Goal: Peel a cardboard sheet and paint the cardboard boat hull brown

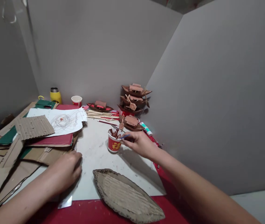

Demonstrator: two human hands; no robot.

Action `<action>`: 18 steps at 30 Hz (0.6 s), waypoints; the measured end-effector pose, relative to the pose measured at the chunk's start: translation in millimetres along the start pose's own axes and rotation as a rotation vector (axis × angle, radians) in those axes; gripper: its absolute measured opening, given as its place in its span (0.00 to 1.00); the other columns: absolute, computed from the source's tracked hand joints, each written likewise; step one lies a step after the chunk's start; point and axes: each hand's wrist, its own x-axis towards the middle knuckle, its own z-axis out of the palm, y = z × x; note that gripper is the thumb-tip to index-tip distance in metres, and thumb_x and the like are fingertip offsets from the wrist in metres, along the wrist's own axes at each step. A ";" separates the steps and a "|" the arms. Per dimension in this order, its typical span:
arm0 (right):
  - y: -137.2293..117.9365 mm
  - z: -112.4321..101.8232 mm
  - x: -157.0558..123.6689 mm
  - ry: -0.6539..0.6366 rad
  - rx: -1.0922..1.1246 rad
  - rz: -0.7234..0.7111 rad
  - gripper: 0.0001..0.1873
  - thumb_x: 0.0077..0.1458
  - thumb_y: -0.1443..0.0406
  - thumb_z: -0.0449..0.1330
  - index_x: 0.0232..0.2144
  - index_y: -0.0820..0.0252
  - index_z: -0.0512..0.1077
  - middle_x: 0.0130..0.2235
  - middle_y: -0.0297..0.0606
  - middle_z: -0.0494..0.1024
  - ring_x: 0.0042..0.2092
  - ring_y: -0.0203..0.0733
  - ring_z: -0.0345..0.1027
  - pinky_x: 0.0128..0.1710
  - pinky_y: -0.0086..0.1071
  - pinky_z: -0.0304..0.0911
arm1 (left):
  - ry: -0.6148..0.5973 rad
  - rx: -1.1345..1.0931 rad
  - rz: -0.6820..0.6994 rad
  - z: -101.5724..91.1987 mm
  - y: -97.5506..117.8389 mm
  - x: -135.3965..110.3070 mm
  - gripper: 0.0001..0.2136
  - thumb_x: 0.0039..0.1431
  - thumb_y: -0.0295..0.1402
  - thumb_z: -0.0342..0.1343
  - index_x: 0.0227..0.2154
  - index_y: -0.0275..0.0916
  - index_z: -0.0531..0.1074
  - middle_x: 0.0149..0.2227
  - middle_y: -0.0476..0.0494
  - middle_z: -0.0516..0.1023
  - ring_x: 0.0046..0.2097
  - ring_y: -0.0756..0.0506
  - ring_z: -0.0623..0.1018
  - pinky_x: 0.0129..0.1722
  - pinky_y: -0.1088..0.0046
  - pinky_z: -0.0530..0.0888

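Right hand (139, 143) closed in a pinch on thin brush (124, 136), tip at rim of red cup (114, 143), seemingly to reach its brown contents. Left hand (65, 172), left of cup, rests on white sheet (95, 152), fingers curled under; cannot tell any grip, likely steadying. Cardboard hull (127, 196) lies before cup, within easy reach.

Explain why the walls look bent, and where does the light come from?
Head view: a wide lens bows the walls and stretches the edges; soft shadows lie right of the cup and under the right hand holding a brush, so light likely comes from upper left.
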 end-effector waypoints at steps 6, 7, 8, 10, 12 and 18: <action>-6.0 5.0 -24.3 0.043 0.005 0.033 0.09 0.55 0.63 0.59 0.36 0.58 0.77 0.35 0.39 0.82 0.35 0.42 0.74 0.36 0.32 0.66 | -0.083 -0.054 0.105 2.4 9.6 -9.1 0.14 0.53 0.32 0.51 0.42 0.39 0.75 0.32 0.40 0.78 0.35 0.42 0.76 0.34 0.72 0.67; -7.0 4.7 -26.3 0.056 0.003 0.041 0.10 0.54 0.63 0.59 0.38 0.58 0.76 0.36 0.40 0.82 0.36 0.42 0.74 0.37 0.33 0.67 | -0.145 -0.118 0.130 2.4 13.0 -12.0 0.16 0.53 0.32 0.52 0.45 0.40 0.74 0.31 0.43 0.78 0.33 0.43 0.76 0.33 0.73 0.66; -7.9 4.3 -27.9 0.065 0.002 0.045 0.11 0.54 0.64 0.59 0.40 0.58 0.76 0.38 0.40 0.82 0.37 0.43 0.74 0.39 0.34 0.67 | -0.209 -0.184 0.149 2.6 16.1 -14.6 0.19 0.52 0.31 0.53 0.48 0.41 0.72 0.31 0.46 0.78 0.32 0.45 0.75 0.31 0.74 0.66; -9.9 3.8 -30.5 0.073 0.003 0.031 0.16 0.53 0.63 0.60 0.45 0.58 0.74 0.43 0.42 0.81 0.41 0.44 0.75 0.42 0.36 0.67 | -0.317 -0.299 0.157 4.3 20.7 -18.0 0.26 0.50 0.31 0.55 0.54 0.43 0.67 0.31 0.50 0.77 0.31 0.46 0.74 0.30 0.77 0.66; -12.0 4.4 -32.0 0.074 0.018 -0.023 0.18 0.54 0.62 0.60 0.48 0.56 0.73 0.46 0.43 0.80 0.43 0.45 0.75 0.45 0.38 0.67 | -0.381 -0.382 0.138 8.1 22.6 -18.4 0.31 0.48 0.32 0.57 0.58 0.42 0.62 0.33 0.51 0.76 0.32 0.47 0.74 0.30 0.78 0.67; -15.0 8.6 -30.2 0.207 0.219 -0.068 0.09 0.56 0.61 0.60 0.35 0.54 0.80 0.35 0.41 0.83 0.38 0.44 0.76 0.40 0.37 0.68 | -0.406 -0.605 0.128 23.8 19.5 -9.9 0.33 0.49 0.37 0.61 0.59 0.42 0.60 0.45 0.46 0.76 0.45 0.43 0.74 0.44 0.73 0.69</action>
